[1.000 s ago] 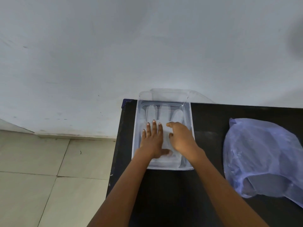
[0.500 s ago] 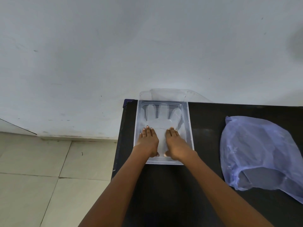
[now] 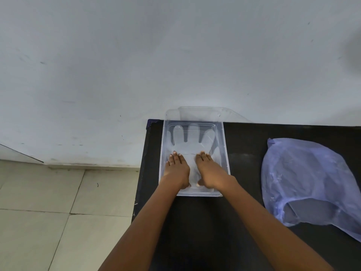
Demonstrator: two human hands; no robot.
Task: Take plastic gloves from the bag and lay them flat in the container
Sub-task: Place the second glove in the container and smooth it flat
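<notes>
A clear plastic glove [image 3: 192, 140] lies flat in the clear rectangular container [image 3: 225, 151], its fingers spread toward the wall. Both my hands rest palm down on the glove's cuff end, side by side. My left hand [image 3: 177, 170] is on the left half and my right hand [image 3: 209, 172] on the right half, fingers together and extended, holding nothing. The bluish translucent bag [image 3: 310, 180] lies on the black table to the right, its mouth facing me.
The black table [image 3: 246, 163] stands against a white wall; its left edge runs just beside the container. The container's clear lid [image 3: 199, 113] leans on the wall behind it. Beige floor tiles [image 3: 58, 212] lie to the left.
Both hands slid back toward me along the glove, from its palm to its cuff end, uncovering the glove's fingers. The bag has not moved.
</notes>
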